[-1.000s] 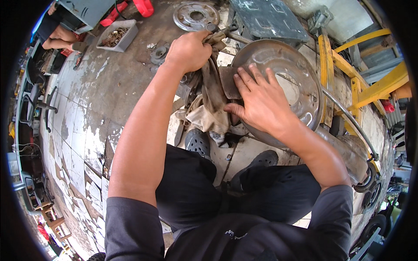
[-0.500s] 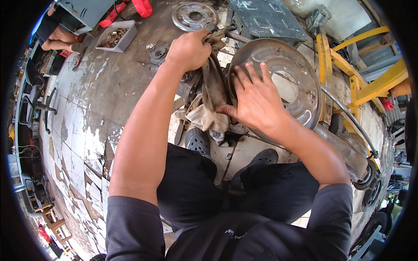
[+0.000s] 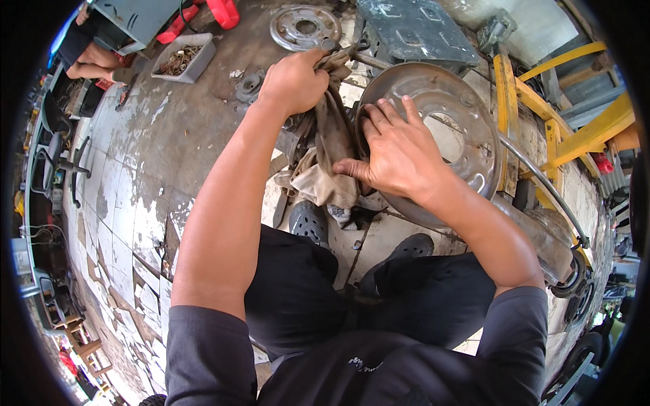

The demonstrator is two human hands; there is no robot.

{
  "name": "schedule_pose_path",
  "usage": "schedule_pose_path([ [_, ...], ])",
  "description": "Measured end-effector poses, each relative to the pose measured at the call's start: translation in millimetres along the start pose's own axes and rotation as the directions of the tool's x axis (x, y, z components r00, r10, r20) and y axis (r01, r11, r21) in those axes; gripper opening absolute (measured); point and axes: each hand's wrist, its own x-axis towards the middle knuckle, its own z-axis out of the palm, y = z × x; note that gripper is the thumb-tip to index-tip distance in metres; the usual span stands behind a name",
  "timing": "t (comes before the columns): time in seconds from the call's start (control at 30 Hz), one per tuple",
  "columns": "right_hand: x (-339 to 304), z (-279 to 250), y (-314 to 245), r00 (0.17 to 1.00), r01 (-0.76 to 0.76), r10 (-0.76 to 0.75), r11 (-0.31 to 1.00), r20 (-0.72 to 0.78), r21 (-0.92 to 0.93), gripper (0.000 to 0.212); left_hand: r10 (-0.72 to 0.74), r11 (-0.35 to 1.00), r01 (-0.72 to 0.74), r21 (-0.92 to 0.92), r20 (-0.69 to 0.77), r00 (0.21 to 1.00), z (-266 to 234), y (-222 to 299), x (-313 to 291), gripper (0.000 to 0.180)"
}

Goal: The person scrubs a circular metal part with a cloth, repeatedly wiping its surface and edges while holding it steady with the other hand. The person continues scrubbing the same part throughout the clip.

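Note:
Near the top middle my left hand (image 3: pixel 295 82) is closed round the upper end of a dirty brown rag (image 3: pixel 330 145). Next to that fist is a round metal end piece (image 3: pixel 330 44); whether the fist also grips it is hidden. The rag hangs down toward my shoes, its lower part paler and crumpled. My right hand (image 3: pixel 401 150) lies flat with fingers outstretched on the left side of a large round metal plate (image 3: pixel 467 139). This greasy brown plate stands tilted, with a big centre hole and smaller holes around it.
A long metal axle tube (image 3: pixel 531 230) extends to the lower right behind the plate. Yellow metal stands (image 3: pixel 506 108) rise at the right. Beyond are a dark metal box (image 3: pixel 420 30), a wheel rim (image 3: pixel 306 27) and a grey bin of small parts (image 3: pixel 196 64). Another person's leg (image 3: pixel 98 61) shows far left.
The right hand's fingers have drawn slightly closer together on the plate. Otherwise the hands and rag stay almost in place; the view has shifted a little.

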Motion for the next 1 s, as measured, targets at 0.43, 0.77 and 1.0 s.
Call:
schedule_pose_path([
  [0.43,-5,14,-1,0.987,0.016,-0.016,1.000,-0.162,-0.004,0.105,-0.005,0.999,0.004,-0.035,-0.021,1.000,0,0,-3,0.045],
  [0.77,-1,16,-1,0.988,-0.005,0.008,1.000,-0.156,0.018,0.102,-0.003,1.000,0.002,-0.029,-0.021,1.000,1,-4,-1,0.045],
  [1.0,5,23,5,0.973,-0.025,0.035,0.999,-0.229,0.047,0.102,-0.004,1.000,0.004,0.000,-0.019,1.000,1,-1,0,0.046],
])
